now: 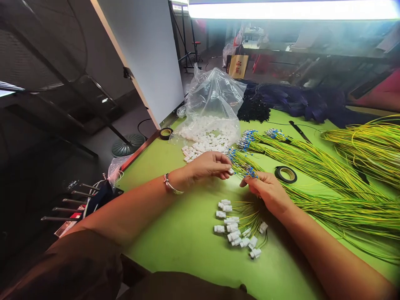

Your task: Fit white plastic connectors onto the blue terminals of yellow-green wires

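Note:
Between the fingertips of my left hand [210, 166] is a small white connector housing [231, 171]. My right hand [269, 189] is closed on a bunch of yellow-green wires with blue terminals [251, 171] poking out past its fingers. The two hands are a short gap apart over the green table [175, 233]. Below my right hand lie several white connectors fitted on wires [233, 236]. Beyond my left hand, loose white housings [208, 143] spill from a clear plastic bag [215, 98]. Exactly how the fingers grip the wires is partly hidden.
Long yellow-green wire bundles [337, 175] cover the right side. A black tape roll [286, 174] sits among them, another tape roll [166, 133] at the left edge. Dark cables [296, 100] are heaped behind. A white panel [146, 54] stands at the back left, under a bright tube lamp [293, 10].

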A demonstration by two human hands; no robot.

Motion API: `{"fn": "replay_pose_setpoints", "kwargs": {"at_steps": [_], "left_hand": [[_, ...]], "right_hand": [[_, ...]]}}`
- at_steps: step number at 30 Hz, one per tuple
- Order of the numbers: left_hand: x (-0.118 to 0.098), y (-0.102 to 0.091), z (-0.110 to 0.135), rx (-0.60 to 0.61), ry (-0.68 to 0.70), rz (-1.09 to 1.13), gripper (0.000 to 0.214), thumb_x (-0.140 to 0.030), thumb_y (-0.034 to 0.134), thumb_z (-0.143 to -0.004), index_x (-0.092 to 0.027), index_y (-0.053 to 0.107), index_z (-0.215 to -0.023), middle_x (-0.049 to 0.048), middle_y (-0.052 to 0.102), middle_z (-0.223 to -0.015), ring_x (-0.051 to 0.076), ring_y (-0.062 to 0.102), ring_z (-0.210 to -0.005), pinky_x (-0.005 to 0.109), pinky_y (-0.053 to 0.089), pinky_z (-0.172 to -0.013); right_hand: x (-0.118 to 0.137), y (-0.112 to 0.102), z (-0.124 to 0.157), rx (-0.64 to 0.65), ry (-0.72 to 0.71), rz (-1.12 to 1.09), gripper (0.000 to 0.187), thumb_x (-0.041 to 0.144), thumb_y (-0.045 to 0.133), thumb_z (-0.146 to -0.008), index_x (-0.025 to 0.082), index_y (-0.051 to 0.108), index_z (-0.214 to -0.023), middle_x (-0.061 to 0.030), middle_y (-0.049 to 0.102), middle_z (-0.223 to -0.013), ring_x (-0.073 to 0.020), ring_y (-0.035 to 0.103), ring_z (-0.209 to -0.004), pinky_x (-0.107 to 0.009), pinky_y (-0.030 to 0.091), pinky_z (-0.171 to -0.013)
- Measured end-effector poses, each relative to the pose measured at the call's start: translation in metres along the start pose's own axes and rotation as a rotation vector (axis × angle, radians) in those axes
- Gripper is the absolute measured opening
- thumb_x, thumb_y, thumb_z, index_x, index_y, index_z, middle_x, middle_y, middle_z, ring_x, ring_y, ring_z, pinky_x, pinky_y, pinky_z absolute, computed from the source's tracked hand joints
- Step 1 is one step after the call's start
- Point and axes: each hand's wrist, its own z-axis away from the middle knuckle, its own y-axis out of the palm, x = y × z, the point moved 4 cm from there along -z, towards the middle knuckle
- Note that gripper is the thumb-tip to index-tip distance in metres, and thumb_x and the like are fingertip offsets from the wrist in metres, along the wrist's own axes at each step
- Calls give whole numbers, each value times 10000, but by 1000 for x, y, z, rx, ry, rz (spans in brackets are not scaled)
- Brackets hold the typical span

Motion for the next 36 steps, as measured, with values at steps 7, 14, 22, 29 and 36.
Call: {"fn": "replay_pose_setpoints", "kwargs": {"at_steps": [7, 14, 22, 29, 36], "left_hand": [[13, 10, 0, -35, -77, 348, 288, -157, 846, -564, -87, 631, -743, 10, 649, -676, 104, 670, -665, 219, 510, -723], [15, 10, 1, -17, -44, 242, 255, -153, 819, -597, -89, 663, -788, 49, 687, -765, 106, 665, -706, 254, 498, -772], [11, 18, 0, -74, 209, 91, 158, -92, 790, -562, -95, 634, -592, 24, 667, -712, 89, 625, -693, 244, 489, -759], [19, 18, -1, -47, 160, 198, 218, -142, 819, -539, -95, 613, -592, 37, 679, -718, 110, 639, -686, 288, 497, -772], [20, 17, -1, -80, 112, 262, 243, -124, 822, -512, -91, 588, -567, 59, 685, -734, 125, 651, -696, 322, 496, -806]], "right_hand": [[4, 2, 1, 17, 20, 19, 340, 452, 578, -711, 148, 641, -572, 58, 316, -414, -73, 232, -416, -254, 177, -422], [2, 4, 0, 36, 57, 13, 304, 418, 580, -700, 148, 634, -572, 59, 324, -413, -71, 234, -413, -253, 169, -420], [1, 3, -4, 94, 100, 4, 277, 380, 570, -690, 159, 595, -526, 54, 346, -403, -65, 243, -393, -260, 154, -413], [-1, 2, -4, 98, 8, 38, 267, 392, 589, -736, 160, 614, -608, 47, 433, -426, -73, 326, -416, -238, 232, -433], [-1, 0, -3, -22, 5, 19, 246, 361, 606, -705, 180, 534, -555, 12, 556, -481, -87, 415, -419, -234, 319, -444]]}}
